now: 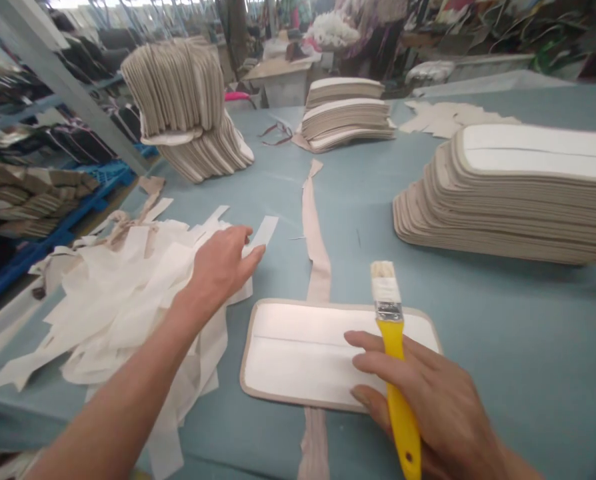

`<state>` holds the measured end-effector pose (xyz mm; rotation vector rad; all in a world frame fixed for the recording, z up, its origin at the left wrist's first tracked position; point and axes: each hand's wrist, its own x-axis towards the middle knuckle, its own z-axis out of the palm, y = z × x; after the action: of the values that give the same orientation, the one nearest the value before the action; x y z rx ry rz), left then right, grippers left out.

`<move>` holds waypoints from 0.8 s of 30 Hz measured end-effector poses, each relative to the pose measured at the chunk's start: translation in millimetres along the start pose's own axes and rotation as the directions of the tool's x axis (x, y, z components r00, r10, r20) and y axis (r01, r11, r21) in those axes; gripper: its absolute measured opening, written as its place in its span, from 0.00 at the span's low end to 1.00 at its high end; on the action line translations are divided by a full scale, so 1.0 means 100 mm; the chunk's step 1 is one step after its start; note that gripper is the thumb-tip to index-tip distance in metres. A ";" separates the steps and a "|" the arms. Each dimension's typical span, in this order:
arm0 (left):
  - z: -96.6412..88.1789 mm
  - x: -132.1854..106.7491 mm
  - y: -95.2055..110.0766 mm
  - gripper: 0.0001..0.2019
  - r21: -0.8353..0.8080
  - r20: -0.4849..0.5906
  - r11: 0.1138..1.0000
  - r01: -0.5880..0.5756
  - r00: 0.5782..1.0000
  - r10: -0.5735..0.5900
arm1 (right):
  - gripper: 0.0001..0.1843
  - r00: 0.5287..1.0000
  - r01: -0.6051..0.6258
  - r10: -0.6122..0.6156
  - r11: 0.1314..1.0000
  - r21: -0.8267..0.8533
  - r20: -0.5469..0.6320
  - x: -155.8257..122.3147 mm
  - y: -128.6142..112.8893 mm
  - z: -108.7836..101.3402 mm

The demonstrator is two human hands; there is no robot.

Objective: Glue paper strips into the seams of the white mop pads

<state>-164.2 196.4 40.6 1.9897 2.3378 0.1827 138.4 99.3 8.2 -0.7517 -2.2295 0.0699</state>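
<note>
My left hand (223, 260) reaches over a loose pile of white strips (128, 300), its thumb and forefinger apart beside one strip's end. In my right hand (433, 393) a paintbrush (398, 380) with a yellow handle is tucked between the fingers, pale bristles pointing away from me. Under that hand's fingertips lies a white rectangular panel (298, 360) with rounded corners, a beige edge and a line along its length. A pale pink strip (319, 267) runs beneath the panel and shows at its far and near sides.
On the right stands a tall stack of beige-edged panels (508, 213). More stacks stand at the back left (178, 93) and back centre (348, 120). Flat beige pieces (453, 119) and a dark cord-like item (278, 133) lie at the back. A metal post (78, 80) rises left.
</note>
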 end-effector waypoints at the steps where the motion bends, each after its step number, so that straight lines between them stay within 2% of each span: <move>1: 0.05 0.19 0.04 0.22 0.036 0.021 0.999 0.011 1.000 -0.012 | 0.05 1.000 -0.028 0.028 1.000 0.009 0.000 -0.01 0.00 0.04; 3: 0.15 0.49 0.10 0.21 0.087 0.070 0.995 0.043 0.996 -0.049 | 0.05 0.996 -0.088 0.088 0.995 0.038 -0.003 -0.05 0.01 0.09; 6: 0.29 0.74 0.11 0.19 0.106 0.104 0.991 0.078 0.991 -0.089 | 0.05 0.989 -0.144 0.145 0.984 0.106 -0.003 -0.13 0.04 0.12; 10: 0.41 0.80 0.08 0.12 0.048 0.111 0.997 0.063 0.992 -0.068 | 0.10 0.974 -0.217 0.226 0.945 0.245 -0.009 -0.23 0.04 0.13; 13: 0.35 0.70 0.05 0.11 0.005 0.066 1.000 0.017 0.998 -0.017 | 0.17 0.939 -0.292 0.340 0.868 0.402 -0.053 -0.28 -0.03 0.15; 16: 0.14 0.41 -0.01 0.14 -0.011 -0.034 0.999 -0.039 0.999 0.039 | 0.19 0.849 -0.411 0.523 0.739 0.534 -0.071 -0.29 -0.12 0.19; 19: -0.04 -0.17 -0.10 0.14 -0.035 -0.081 0.994 -0.103 0.992 0.100 | 0.23 0.697 -0.534 0.716 0.548 0.644 -0.031 -0.22 -0.19 0.25; 20: -0.05 -0.42 -0.12 0.12 -0.058 -0.081 0.990 -0.132 0.988 0.128 | 0.25 0.635 -0.563 0.773 0.478 0.674 -0.018 -0.18 -0.21 0.28; 21: -0.02 -0.67 -0.14 0.10 -0.112 -0.130 0.976 -0.185 0.977 0.170 | 0.26 0.569 -0.589 0.822 0.413 0.695 -0.006 -0.14 -0.22 0.32; 23: 0.13 -1.15 -0.15 0.09 -0.192 -0.254 0.942 -0.274 0.941 0.223 | 0.27 0.446 -0.635 0.894 0.296 0.714 0.027 -0.06 -0.25 0.39; 24: 0.24 -1.36 -0.15 0.08 -0.191 -0.293 0.939 -0.287 0.929 0.225 | 0.26 0.399 -0.650 0.915 0.242 0.721 0.053 -0.03 -0.26 0.42</move>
<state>-154.1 61.2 11.7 2.2616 2.0574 0.7469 98.1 83.9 -16.1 -1.2963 -1.0244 1.0861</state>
